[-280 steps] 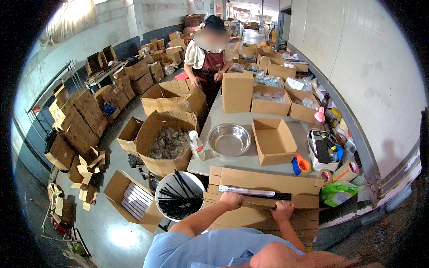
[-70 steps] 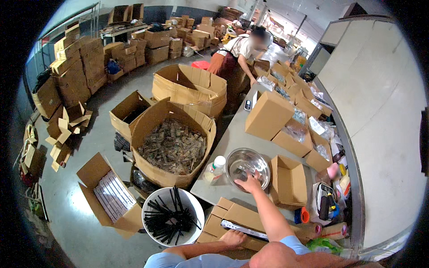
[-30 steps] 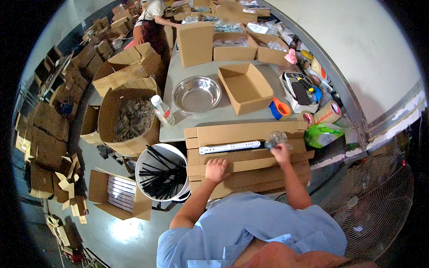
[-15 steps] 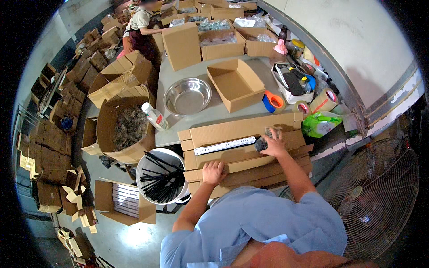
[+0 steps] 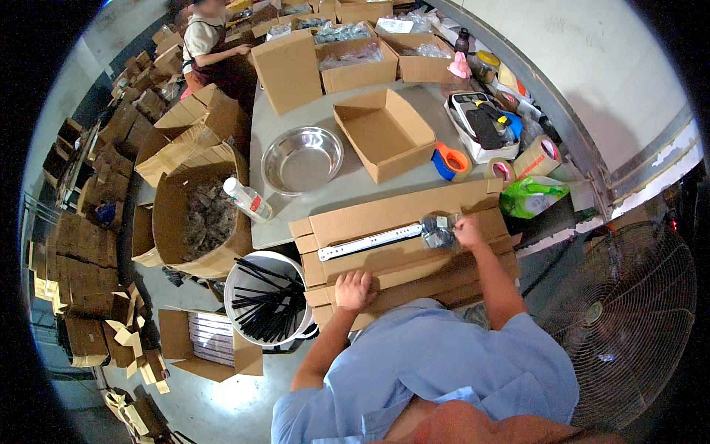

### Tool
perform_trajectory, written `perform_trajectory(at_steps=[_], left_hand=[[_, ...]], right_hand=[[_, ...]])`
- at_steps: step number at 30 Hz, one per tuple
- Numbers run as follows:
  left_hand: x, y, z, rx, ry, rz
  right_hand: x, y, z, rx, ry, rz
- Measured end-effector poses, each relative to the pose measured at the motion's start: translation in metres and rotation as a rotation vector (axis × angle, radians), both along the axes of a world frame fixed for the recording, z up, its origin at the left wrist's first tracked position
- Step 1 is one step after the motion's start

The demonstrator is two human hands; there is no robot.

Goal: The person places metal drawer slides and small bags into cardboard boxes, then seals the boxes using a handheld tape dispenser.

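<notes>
In front of me lies an opened-out cardboard box with long flaps. My left hand is closed over its near flap, towards the left end. A slim white metal drawer slide with small holes rests lengthwise inside the box. At the slide's right end sits a plastic bag of dark parts, with something small and pale on top. My right hand is curled closed just at the bag's right edge. Its fingertips are partly hidden, so whether they pinch the bag is unclear.
Beyond the box stand a steel bowl, an open carton, a tape dispenser and a white bottle. Left are a white bucket of black rods and a carton of slides. A fan stands right; a co-worker is far left.
My right hand has shifted right, off the top of the bag to its edge, and its fingers have curled in. The left hand stays on the flap. My view has shifted slightly.
</notes>
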State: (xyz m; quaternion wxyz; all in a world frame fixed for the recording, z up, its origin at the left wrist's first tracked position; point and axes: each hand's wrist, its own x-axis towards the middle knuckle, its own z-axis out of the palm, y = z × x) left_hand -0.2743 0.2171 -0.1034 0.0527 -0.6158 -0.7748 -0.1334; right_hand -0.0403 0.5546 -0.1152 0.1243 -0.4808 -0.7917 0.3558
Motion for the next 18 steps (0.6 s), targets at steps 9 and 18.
perform_trajectory(at_steps=[9, 18], left_hand=[[-0.01, 0.002, 0.021, -0.026, -0.042, -0.037], [-0.011, -0.007, 0.024, 0.068, -0.037, -0.153]], right_hand=[[-0.032, -0.051, 0.099, -0.137, 0.327, 0.293], [-0.072, -0.094, 0.101, -0.276, -0.102, 0.838]])
